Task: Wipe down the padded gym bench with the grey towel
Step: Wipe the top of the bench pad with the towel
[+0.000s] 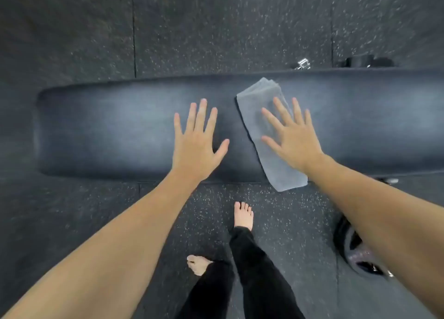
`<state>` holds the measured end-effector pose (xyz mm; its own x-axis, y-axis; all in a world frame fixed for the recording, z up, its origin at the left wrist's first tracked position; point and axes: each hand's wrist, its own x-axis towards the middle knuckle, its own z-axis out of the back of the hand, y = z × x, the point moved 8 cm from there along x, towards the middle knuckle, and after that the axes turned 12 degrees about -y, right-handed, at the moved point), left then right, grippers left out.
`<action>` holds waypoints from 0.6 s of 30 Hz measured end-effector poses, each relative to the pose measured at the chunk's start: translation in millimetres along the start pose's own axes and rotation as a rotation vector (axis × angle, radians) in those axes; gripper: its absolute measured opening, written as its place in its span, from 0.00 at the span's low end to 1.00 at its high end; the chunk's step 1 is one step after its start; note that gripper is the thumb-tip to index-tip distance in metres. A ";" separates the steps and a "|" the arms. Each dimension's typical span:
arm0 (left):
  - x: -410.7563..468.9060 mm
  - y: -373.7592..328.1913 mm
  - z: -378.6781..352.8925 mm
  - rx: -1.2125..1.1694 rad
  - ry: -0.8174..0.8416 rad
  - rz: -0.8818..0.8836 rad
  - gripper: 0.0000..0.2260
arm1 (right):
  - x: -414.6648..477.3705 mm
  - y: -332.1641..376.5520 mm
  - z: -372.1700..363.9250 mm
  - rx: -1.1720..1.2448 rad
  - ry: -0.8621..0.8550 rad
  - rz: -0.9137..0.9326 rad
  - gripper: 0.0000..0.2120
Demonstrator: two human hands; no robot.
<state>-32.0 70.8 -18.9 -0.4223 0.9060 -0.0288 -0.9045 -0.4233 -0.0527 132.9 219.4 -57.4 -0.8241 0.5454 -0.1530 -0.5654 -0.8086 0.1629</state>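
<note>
Two bare hands lie flat and spread on the long, dark, padded vinyl gym bench [108,126], set apart from each other and gripping nothing. The left hand [195,148] presses its open palm straight onto the bare padding. The right hand [292,140] rests palm-down, fingers splayed, on the folded grey cloth towel [258,116], pinning it to the bench rather than clutching it.

The towel lies as a slanted strip under and just left of the right hand, its far corner reaching beyond the fingertips toward the bench's far edge, its near end hanging a little over the near edge below the right wrist. A gap of bare bench separates it from the left hand.

The towel looks soft, light and limp, so it would likely bunch or slide from under a loose palm; a flat, firm press across the middle of the fold, as now, seems the surest way to drag it. The overhanging end may flap or unfold. The padding probably gives slightly under pressure and its smooth cover should let the cloth glide easily. Bare feet stand on the speckled rubber floor [72,42] below the arms.
</note>
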 end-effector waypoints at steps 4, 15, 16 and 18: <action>-1.7 31.5 -73.2 0.038 0.036 0.036 0.34 | 7.9 -3.7 -46.2 -0.069 -0.070 0.045 0.31; -5.3 36.2 -102.7 -0.036 -0.076 0.024 0.34 | 9.6 0.5 -58.9 -0.041 -0.214 -0.034 0.26; -4.9 36.3 -102.7 -0.031 -0.086 0.019 0.34 | 11.0 1.8 -59.0 -0.030 -0.220 -0.061 0.26; -4.6 36.8 -102.3 -0.022 -0.088 0.019 0.34 | 17.2 8.8 -60.1 0.002 -0.223 -0.113 0.26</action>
<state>-57.2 50.7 -122.8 -0.4437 0.8943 0.0578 -0.8952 -0.4393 -0.0754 115.8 208.4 -117.2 -0.7429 0.6677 0.0481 -0.6542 -0.7394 0.1593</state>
